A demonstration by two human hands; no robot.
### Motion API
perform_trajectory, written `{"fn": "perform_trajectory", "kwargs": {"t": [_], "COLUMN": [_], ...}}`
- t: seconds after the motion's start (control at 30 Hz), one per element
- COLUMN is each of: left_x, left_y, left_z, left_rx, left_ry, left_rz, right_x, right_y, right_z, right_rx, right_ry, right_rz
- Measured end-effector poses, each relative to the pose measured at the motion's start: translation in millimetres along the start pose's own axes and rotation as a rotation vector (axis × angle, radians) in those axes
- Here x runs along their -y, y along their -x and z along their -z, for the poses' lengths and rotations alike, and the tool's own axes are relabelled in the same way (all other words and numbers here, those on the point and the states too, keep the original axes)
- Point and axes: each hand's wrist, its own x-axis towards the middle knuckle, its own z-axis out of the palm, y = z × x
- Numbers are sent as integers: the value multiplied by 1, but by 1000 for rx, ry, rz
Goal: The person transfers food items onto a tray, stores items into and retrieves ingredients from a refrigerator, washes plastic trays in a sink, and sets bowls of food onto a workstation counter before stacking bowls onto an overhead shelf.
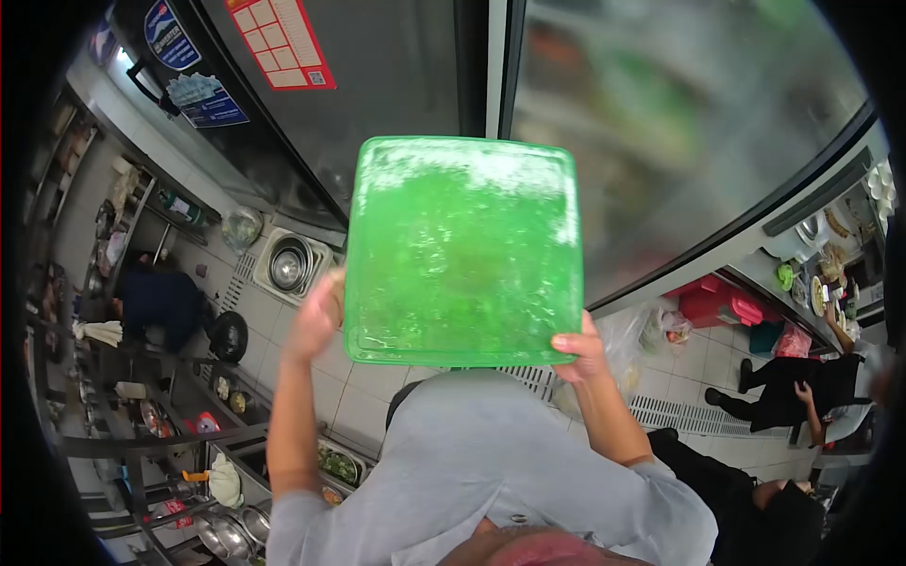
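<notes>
A large, square green plastic lid or lidded container (462, 255) is held up in front of my chest, its wet-looking, glossy flat face towards the camera. My left hand (322, 313) grips it by the left edge; the fingers are partly hidden behind it and slightly blurred. At the lower right corner my right hand (578, 351) holds on, thumb on the top face and the other fingers underneath. What lies below the green face is hidden.
Ahead stand a dark fridge door (396, 75) and a fogged glass door (661, 141). Metal bowls (291, 262) sit in a tray on the tiled floor at left. Shelving lines the left side. Co-workers are at right (802, 391), lower right (746, 509) and left (160, 307).
</notes>
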Motion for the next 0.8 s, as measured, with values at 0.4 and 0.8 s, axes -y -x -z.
{"fn": "perform_trajectory", "kwargs": {"t": [0.4, 0.8], "left_x": [-79, -68], "left_y": [-362, -159], "left_z": [-18, 65], "left_rx": [-245, -665], "left_ry": [-244, 250], "left_rz": [-269, -400], "right_x": [23, 60], "right_y": [50, 4], "right_z": [20, -19], "right_rx": [-289, -117], "right_ry": [31, 70], "right_rz": [323, 269]}}
